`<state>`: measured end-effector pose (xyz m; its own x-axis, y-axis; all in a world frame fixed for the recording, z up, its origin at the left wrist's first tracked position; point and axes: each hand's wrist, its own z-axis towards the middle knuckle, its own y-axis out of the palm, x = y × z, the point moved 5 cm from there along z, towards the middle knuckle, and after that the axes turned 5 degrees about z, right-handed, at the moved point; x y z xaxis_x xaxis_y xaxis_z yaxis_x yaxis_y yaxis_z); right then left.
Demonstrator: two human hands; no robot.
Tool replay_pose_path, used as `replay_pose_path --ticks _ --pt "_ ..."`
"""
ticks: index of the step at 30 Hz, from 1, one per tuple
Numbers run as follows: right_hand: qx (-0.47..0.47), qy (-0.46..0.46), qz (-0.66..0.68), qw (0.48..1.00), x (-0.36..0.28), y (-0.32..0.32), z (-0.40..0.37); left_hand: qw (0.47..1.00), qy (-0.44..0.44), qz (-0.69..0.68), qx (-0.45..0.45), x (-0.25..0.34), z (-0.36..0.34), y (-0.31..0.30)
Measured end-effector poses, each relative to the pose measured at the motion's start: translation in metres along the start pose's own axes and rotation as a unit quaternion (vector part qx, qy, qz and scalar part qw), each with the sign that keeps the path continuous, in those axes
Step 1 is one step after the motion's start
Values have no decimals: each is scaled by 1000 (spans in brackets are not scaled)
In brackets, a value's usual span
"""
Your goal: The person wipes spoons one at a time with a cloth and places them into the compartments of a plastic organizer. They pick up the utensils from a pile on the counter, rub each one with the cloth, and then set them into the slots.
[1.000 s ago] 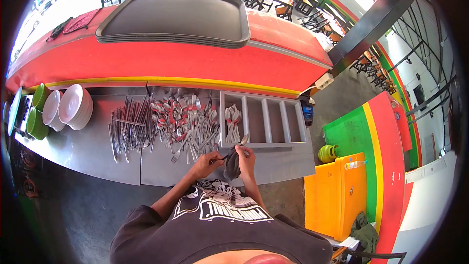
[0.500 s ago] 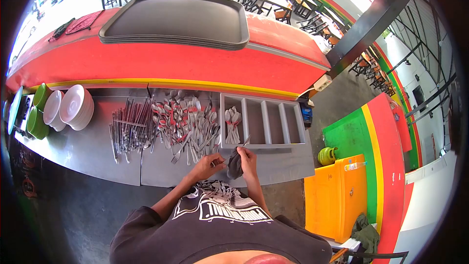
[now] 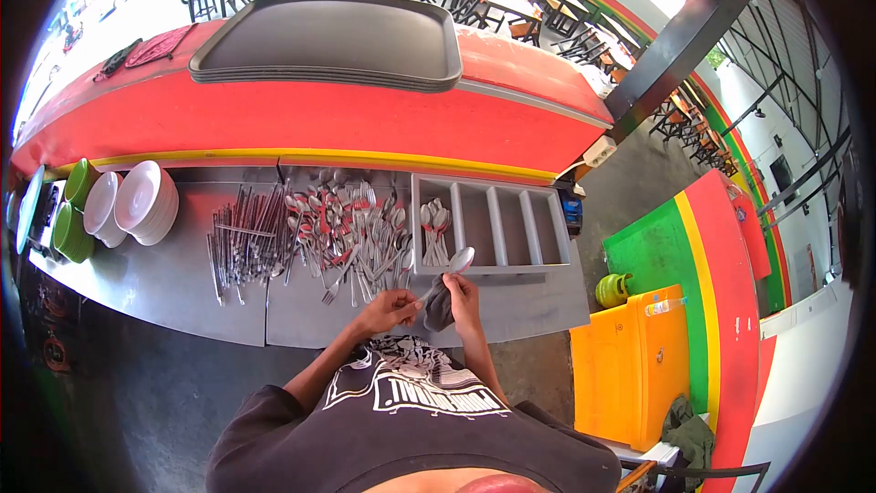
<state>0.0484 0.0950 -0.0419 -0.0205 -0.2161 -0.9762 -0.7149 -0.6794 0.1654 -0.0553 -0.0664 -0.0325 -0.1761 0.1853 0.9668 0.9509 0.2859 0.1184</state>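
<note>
My left hand [image 3: 391,310] is closed on the handle end of a metal spoon [image 3: 461,261]. My right hand [image 3: 462,297] pinches a dark cloth [image 3: 439,308] around the same spoon, whose bowl sticks out above the fingers. Just beyond my hands is a grey divided tray [image 3: 474,270]; its leftmost compartment holds several spoons [image 3: 435,224]. Left of the tray, a loose heap of spoons and forks [image 3: 351,228] lies on the metal table [image 3: 306,318], with a pile of thin, long utensils [image 3: 246,237] beside it.
Stacked white bowls [image 3: 144,201] and green bowls [image 3: 71,230] stand at the table's left. Large dark trays [image 3: 328,41] are stacked on the red counter [image 3: 274,119] beyond. At the right are an orange cabinet [image 3: 620,365] and a green gas cylinder [image 3: 613,289].
The spoon's bowl now shows above the cloth, where only a narrow part stuck out before. Both hands have stayed nearly in place.
</note>
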Motion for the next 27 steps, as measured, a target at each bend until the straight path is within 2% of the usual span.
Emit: replay_pose_path --ticks 3,6,9,12,15,18,19,22,27 --pt "35 -23 0 999 -1 3 -2 999 12 -20 26 0 -1 0" --pt "75 -90 -4 993 -18 8 -10 997 19 -32 71 6 -2 -2" --pt "121 -97 5 988 -26 5 -14 993 22 -39 113 9 2 -9" --pt "131 -142 -26 981 -51 14 -22 988 26 -70 139 2 10 -12" --pt "78 -221 -139 962 -70 33 -30 983 41 -89 155 -4 19 -15" --pt "-21 -190 -153 970 -63 51 -34 975 86 -118 170 -4 24 -12" --pt "-30 -208 -196 958 -71 59 -40 970 105 -131 176 -4 23 -11" --pt "-45 -266 -260 927 -72 64 -38 979 120 -23 164 0 20 -14" --pt "-31 -256 -287 923 -70 61 -27 978 120 7 171 12 14 -9"
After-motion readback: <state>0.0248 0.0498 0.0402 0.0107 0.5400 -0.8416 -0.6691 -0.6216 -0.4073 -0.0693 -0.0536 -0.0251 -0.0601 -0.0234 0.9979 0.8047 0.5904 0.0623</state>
